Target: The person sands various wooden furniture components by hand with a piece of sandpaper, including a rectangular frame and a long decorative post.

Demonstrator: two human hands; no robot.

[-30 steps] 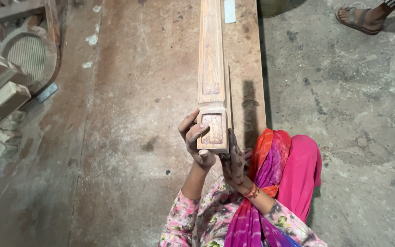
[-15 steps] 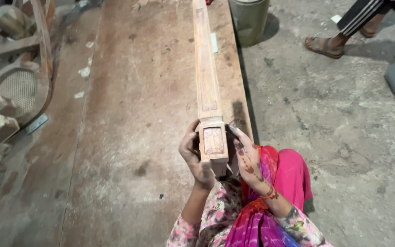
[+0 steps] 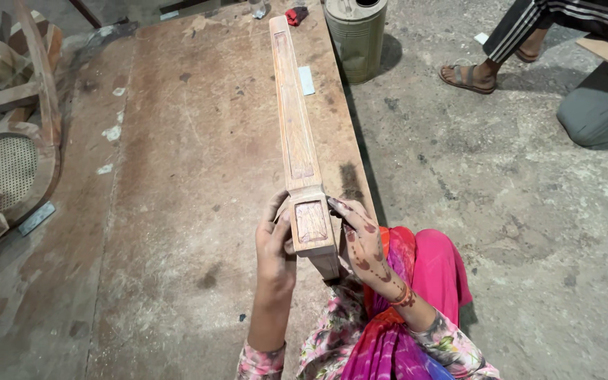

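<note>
A long carved wooden post (image 3: 295, 119) lies lengthwise on a wide brown board (image 3: 177, 176), its near end raised toward me. My left hand (image 3: 274, 243) grips the left side of that near block end, fingers curled around it. My right hand (image 3: 362, 243), patterned with henna, rests against the block's right side with fingers spread along the wood. The block's top face shows a recessed square panel (image 3: 310, 222). Floral sleeves and a pink and orange cloth (image 3: 416, 295) lie below my hands.
A metal can (image 3: 355, 35) stands at the board's far right. Another person's sandalled foot (image 3: 467, 76) and striped trouser leg are at the upper right. Wooden chair parts with cane weave (image 3: 8, 162) pile up at the left. Concrete floor (image 3: 529, 211) lies to the right.
The view has tilted up, showing more of the post and the can. My right hand has moved from under the block's end to its right side.
</note>
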